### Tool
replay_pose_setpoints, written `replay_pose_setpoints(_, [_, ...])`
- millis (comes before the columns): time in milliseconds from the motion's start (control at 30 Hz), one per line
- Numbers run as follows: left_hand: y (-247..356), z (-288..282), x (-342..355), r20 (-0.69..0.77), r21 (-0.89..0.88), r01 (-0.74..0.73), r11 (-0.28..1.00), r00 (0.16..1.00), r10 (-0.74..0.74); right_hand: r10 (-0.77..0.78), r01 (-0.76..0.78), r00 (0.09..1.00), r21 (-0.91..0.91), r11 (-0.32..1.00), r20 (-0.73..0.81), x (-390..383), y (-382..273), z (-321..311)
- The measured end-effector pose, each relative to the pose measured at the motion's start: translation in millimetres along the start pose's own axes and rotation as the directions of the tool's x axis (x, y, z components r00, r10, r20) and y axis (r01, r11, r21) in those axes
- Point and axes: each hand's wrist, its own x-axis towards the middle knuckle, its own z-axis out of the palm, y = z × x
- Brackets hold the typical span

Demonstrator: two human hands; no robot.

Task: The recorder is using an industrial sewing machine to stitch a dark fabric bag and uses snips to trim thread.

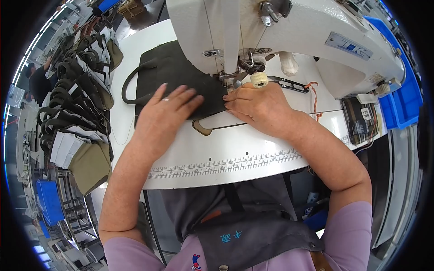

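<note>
A dark olive fabric panel [174, 72] with a looped handle [129, 86] lies on the white sewing table [212, 158], its right part at the needle and presser foot [231, 85] of a white sewing machine [294, 36]. My left hand [162, 117] rests on the panel with fingers spread. My right hand [260, 106] is closed at the panel's edge just below the presser foot, fingertips gripping the fabric. Behind that hand lie black thread snips [293, 86] with an orange cord.
Piled fabric pieces with handles [74, 99] fill the left side. A blue tray [393, 108] sits at the right, beside a dark patterned item [355, 119]. A cardboard-coloured box [131, 9] stands behind. A person in dark clothing [38, 81] is at far left.
</note>
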Motion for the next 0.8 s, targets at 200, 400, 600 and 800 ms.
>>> replay_pose_setpoints(200, [9.5,12.6,16.4,-0.038,-0.173,-0.320,0.932,0.947,0.318,0.080,-0.090,0.992,0.099,0.991,0.102,-3.1,-1.2,-19.5])
replay_pose_setpoints(400, [4.9,18.4,16.8,-0.053,-0.380,-0.285,0.880,0.957,0.287,0.133,-0.153,0.975,0.104,0.983,0.176,-3.1,-3.6,-23.2])
replay_pose_setpoints(600, [-2.6,20.5,22.1,-0.073,-0.355,-0.317,0.879,0.947,0.312,0.170,-0.190,0.965,0.086,0.978,0.202,-2.1,-4.8,-23.1])
replay_pose_setpoints(800, [-15.2,28.9,37.2,-0.122,-0.264,-0.360,0.895,0.933,0.339,0.232,-0.223,0.947,-0.065,0.973,0.223,-0.6,-4.9,-18.9])
